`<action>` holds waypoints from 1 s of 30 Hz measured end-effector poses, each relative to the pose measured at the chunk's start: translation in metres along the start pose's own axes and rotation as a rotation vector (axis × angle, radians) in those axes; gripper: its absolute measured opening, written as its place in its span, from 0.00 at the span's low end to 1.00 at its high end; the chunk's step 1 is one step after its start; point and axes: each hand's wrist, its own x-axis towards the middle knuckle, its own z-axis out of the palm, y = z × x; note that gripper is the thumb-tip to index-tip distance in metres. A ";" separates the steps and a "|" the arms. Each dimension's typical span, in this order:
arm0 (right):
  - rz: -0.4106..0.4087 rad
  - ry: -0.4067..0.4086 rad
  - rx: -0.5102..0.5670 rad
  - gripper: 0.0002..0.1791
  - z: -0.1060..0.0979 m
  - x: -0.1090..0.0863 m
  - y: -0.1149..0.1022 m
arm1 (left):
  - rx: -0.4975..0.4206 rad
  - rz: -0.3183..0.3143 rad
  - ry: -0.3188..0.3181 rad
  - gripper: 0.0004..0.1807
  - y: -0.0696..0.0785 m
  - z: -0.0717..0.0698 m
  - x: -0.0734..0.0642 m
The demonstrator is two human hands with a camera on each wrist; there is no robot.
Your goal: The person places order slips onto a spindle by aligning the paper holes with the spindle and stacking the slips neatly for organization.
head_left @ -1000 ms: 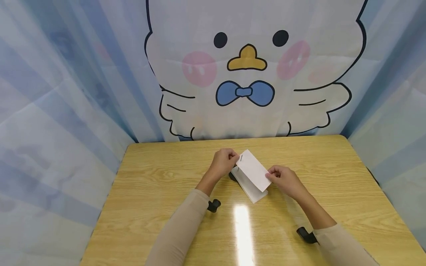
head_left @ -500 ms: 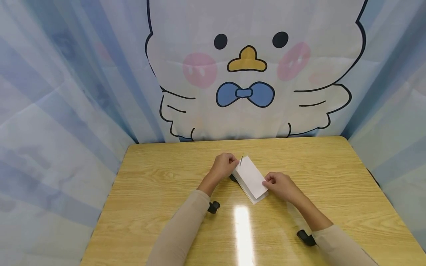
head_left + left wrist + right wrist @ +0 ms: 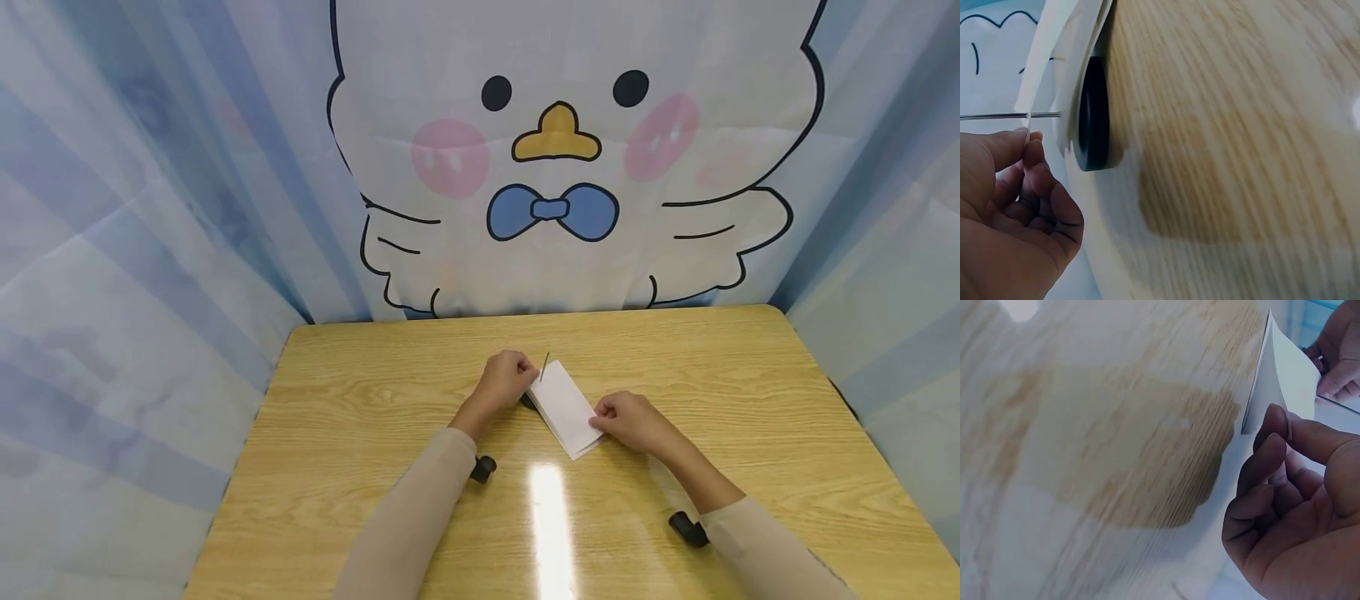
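A white paper sheet (image 3: 564, 404) lies slanted between my hands, pierced near its far end by a thin metal spike (image 3: 545, 367). The spike belongs to a paper spike with a round black base (image 3: 1095, 119). Other white sheets (image 3: 1077, 81) rest against that base, with a gap between them and the upper sheet. My left hand (image 3: 506, 379) pinches the upper sheet's left corner, close beside the spike. At the sheet's near right edge, my right hand (image 3: 632, 421) pinches it between thumb and index finger. The base is mostly hidden in the head view.
All this is on a wood-grain table (image 3: 360, 392). Black camera pieces (image 3: 483, 468) are worn at the wrists. A curtain (image 3: 555, 275) printed with a cartoon bird hangs behind the table's far edge.
Both hands have lowered the upper sheet along the spike toward the sheets below. More of the spike sticks out above it, and the gap between sheets has narrowed.
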 end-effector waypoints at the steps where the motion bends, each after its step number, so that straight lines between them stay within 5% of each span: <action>1: 0.001 -0.006 0.001 0.10 0.000 0.000 0.000 | 0.006 -0.004 0.002 0.09 -0.001 0.001 0.001; 15: 0.021 -0.047 -0.054 0.14 0.003 0.003 -0.001 | 0.058 0.030 0.008 0.10 -0.011 0.011 0.001; 30: 0.038 -0.012 -0.150 0.18 0.008 0.004 -0.003 | 0.007 0.005 0.017 0.12 -0.018 0.012 0.002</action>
